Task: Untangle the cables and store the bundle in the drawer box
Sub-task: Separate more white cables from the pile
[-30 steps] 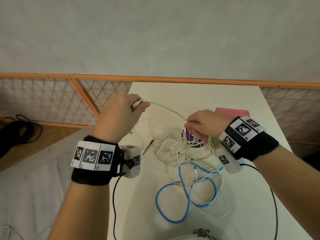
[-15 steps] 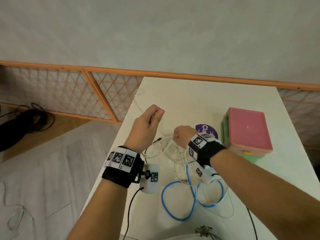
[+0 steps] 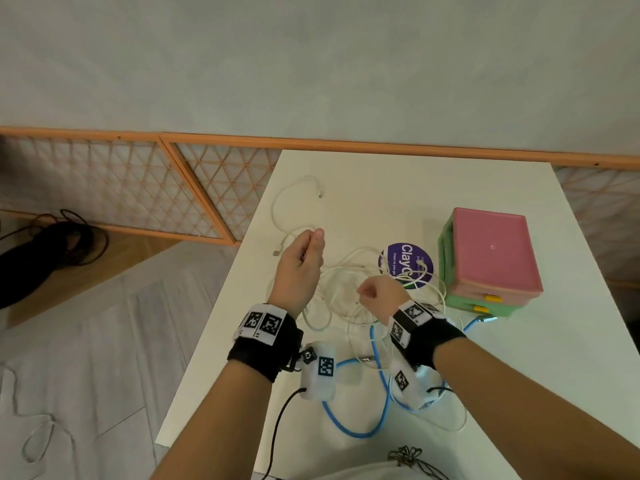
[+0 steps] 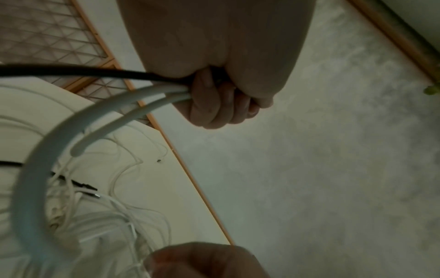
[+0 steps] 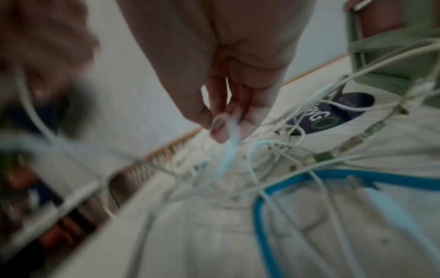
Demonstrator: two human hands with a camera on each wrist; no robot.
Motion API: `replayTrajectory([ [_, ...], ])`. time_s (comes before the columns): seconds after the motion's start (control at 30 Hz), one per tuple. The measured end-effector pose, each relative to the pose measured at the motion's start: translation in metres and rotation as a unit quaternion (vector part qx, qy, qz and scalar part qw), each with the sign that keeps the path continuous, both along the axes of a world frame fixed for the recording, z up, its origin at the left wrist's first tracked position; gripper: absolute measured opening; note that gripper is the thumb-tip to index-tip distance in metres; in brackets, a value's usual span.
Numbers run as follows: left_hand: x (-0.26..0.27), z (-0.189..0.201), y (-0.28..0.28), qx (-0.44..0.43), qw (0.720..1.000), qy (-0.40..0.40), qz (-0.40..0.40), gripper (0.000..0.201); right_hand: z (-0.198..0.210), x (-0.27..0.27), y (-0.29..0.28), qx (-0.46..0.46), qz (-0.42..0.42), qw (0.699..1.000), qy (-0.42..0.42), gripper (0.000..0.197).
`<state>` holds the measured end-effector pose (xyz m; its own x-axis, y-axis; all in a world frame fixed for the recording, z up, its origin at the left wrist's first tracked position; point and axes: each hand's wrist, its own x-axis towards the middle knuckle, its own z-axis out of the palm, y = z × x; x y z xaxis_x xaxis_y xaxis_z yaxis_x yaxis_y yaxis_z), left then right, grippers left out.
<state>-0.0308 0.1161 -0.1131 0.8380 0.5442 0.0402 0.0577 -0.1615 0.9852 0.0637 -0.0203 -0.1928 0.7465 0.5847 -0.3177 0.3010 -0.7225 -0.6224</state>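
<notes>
A tangle of white cables (image 3: pixel 349 292) and a blue cable (image 3: pixel 381 382) lies on the white table (image 3: pixel 398 188). My left hand (image 3: pixel 304 258) is raised over the tangle's left side, its curled fingers (image 4: pixel 214 105) gripping white cable strands (image 4: pixel 133 101) and a black one (image 4: pixel 71 72). My right hand (image 3: pixel 375 294) hovers over the middle of the tangle, and its fingertips (image 5: pixel 221 129) pinch a thin white loop (image 5: pixel 228 127). The drawer box (image 3: pixel 488 261), green with a pink top, stands at the right with its drawers closed.
A round purple sticker (image 3: pixel 405 265) lies under the cables beside the box. One white cable end (image 3: pixel 301 192) trails toward the far left of the table. An orange-framed lattice panel (image 3: pixel 173 188) runs behind, and dark cables (image 3: pixel 52 244) lie on the floor at left.
Both hands have come down and closer to me over the tangle. The white cable stretched between them a second ago now lies slack, its end on the far left of the table.
</notes>
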Motion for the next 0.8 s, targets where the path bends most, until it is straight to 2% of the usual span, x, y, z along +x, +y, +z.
replayTrajectory([
  [0.07,-0.002,-0.001,-0.003,-0.017,1.000,0.000,0.008,0.040,0.019,-0.009,-0.012,0.157,-0.071,0.984,0.038,0.015],
  [0.13,-0.003,0.000,-0.010,-0.020,1.000,0.001,0.011,0.040,0.044,-0.019,-0.019,0.279,-0.112,0.951,0.067,0.013],
  [0.2,-0.002,0.005,-0.020,-0.035,0.999,-0.007,0.005,0.033,0.069,-0.027,-0.023,0.352,-0.116,0.926,0.064,0.010],
  [0.3,0.003,0.022,-0.037,-0.059,0.998,-0.032,-0.016,0.020,0.092,-0.039,-0.024,0.394,-0.064,0.915,0.055,0.009],
  [0.4,0.008,0.043,-0.044,-0.026,0.998,-0.063,-0.013,0.038,0.095,-0.045,-0.026,0.408,-0.007,0.910,0.070,0.008],
  [0.47,0.008,0.062,-0.038,-0.024,0.995,-0.090,0.023,0.039,0.088,-0.042,-0.034,0.390,0.033,0.918,0.068,0.009],
  [0.6,-0.006,0.111,-0.003,-0.057,0.976,-0.187,0.096,0.041,0.071,-0.024,-0.063,0.285,0.079,0.955,0.018,0.024],
  [0.7,-0.021,0.138,0.023,-0.139,0.953,-0.247,0.106,0.043,0.076,-0.008,-0.079,0.241,0.069,0.968,-0.024,0.023],
  [0.73,-0.025,0.143,0.028,-0.133,0.954,-0.255,0.087,0.042,0.083,-0.003,-0.080,0.240,0.070,0.968,-0.039,0.023],
  [0.8,-0.029,0.145,0.029,-0.027,0.976,-0.215,0.030,0.037,0.102,0.004,-0.075,0.234,0.100,0.964,-0.071,0.025],
])
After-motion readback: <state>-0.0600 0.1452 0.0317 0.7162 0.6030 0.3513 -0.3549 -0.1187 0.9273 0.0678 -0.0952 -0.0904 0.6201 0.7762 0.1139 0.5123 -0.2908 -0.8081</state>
